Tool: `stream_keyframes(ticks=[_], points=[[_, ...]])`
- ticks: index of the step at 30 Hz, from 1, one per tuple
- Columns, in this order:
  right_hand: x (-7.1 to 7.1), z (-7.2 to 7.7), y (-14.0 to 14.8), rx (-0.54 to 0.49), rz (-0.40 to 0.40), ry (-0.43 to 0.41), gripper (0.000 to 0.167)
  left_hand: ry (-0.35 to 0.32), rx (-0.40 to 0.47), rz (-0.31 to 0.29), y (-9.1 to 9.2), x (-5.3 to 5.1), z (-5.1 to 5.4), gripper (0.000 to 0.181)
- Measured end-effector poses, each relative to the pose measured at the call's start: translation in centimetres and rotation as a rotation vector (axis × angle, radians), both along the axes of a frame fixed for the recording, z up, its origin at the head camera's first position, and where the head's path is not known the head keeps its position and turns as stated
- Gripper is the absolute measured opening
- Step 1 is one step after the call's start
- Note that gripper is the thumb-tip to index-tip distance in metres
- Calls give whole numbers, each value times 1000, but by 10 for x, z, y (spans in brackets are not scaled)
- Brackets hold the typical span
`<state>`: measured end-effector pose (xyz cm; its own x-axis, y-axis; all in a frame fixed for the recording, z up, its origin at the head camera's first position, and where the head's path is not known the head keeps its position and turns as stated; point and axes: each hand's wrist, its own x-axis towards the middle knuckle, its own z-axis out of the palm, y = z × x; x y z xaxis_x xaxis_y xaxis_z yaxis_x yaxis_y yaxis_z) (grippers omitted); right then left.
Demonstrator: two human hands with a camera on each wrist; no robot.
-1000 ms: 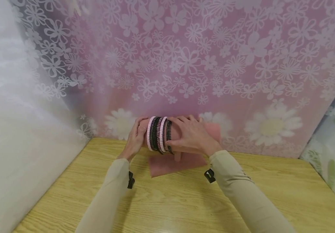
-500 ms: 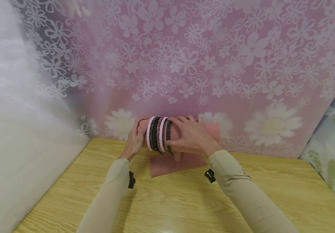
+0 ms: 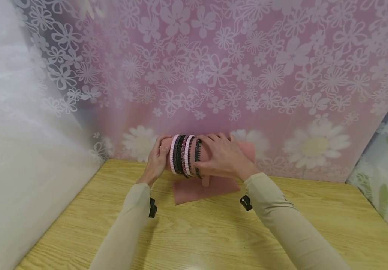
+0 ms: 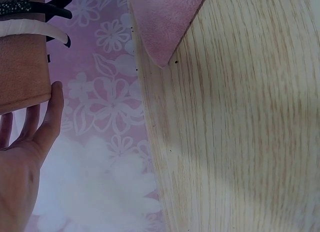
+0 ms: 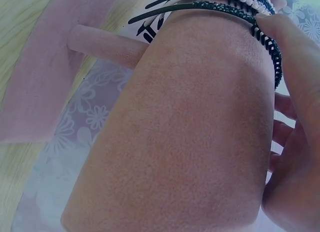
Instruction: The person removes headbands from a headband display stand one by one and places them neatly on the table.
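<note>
Roll (image 5: pixel 175 127): horizontal cylinder, pink, plush nap. Round post (image 3: pixel 205 182) at 6 o'clock, down to flat base (image 3: pixel 194 193) of like nap, on wood-grained worktop (image 3: pixel 194 232). Row of headbands (image 3: pixel 182 155) round it toward 9, ruched pale pink and glittery dark. Left hand (image 3: pixel 155 159) at 9, fingers curved on the roll's end. Right hand (image 3: pixel 225 155) toward 3, spread wide, thumb and finger holding dark toothed headband (image 3: pixel 198 159); hides mid-roll. Flowered sheet (image 3: pixel 214 67) at 12. Since half a second ago: dark toothed headband slid slightly toward 3, gap wider

Pink floral backdrop (image 3: pixel 220 82) behind a yellowish wood-grain table (image 3: pixel 194 232)
</note>
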<state>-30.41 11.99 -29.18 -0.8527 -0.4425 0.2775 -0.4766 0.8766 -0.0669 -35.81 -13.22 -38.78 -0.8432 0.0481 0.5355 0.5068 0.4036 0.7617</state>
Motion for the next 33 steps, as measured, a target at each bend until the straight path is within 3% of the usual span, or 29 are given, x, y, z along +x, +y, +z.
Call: stream_keyframes(ticks=[12,33], points=[[5,0,5,-1,0,-10,91,14,-1,-6,0,1,0,38],[13,0,21,-6,15,-3,89,-18,18,-2,0,6,1,41]])
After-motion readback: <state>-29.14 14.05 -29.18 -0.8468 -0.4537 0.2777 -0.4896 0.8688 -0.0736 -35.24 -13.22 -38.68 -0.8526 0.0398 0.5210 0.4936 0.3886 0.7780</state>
